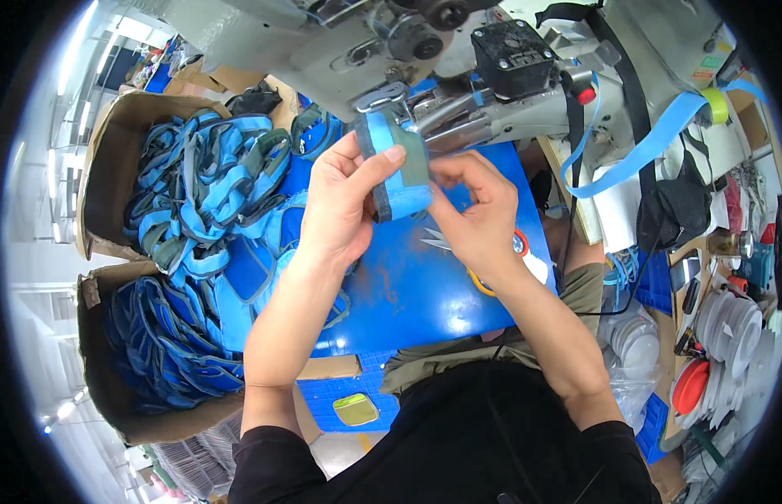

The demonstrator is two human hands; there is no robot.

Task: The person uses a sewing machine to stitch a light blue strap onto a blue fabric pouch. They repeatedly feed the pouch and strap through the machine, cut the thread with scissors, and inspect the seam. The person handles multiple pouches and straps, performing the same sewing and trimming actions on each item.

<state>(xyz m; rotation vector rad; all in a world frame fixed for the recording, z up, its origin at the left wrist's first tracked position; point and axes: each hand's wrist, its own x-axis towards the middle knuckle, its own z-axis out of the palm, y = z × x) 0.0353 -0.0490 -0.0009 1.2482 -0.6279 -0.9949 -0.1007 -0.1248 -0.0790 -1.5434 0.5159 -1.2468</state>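
My left hand (334,202) grips a folded strip of blue and grey-green fabric (405,200), its thumb pressed on the front and its fingers behind. The strip is held up just below the metal parts of a sewing machine (389,99). My right hand (477,210) pinches the strip's right edge between thumb and fingers. Under my right wrist, scissors (438,241) lie on the blue table (391,290), partly covered by the hand, with an orange handle showing.
At the left, one cardboard box (105,181) overflows with blue and grey strips (202,185); another box (95,361) holds darker blue pieces (168,340). Light-blue webbing (643,155) hangs from the machine at the right. White and red spools (692,385) crowd the far right.
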